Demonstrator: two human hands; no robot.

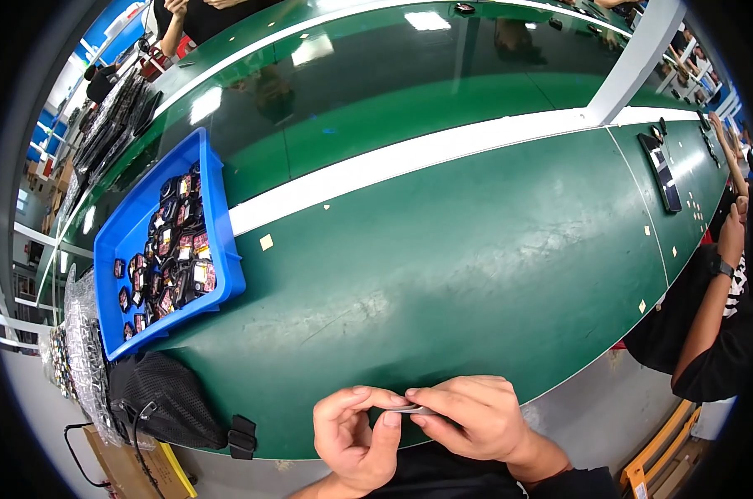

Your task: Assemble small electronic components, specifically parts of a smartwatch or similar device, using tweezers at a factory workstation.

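Close to my body, over the near edge of the green table (443,308), both hands meet at a small, thin, flat grey piece (413,409). My left hand (356,432) pinches its left end between thumb and fingers. From the other side, my right hand (476,416) grips it with thumb and forefinger. The piece is seen nearly edge-on and partly covered by fingertips, so its kind cannot be made out.
At left stands a blue bin (227,241) with many small dark packaged items. A black mesh bag (164,399) lies below it, beside bubble wrap (86,358). A white post (638,62) rises from the divider. A co-worker's arm (709,308) is at right, near a dark device (661,175).
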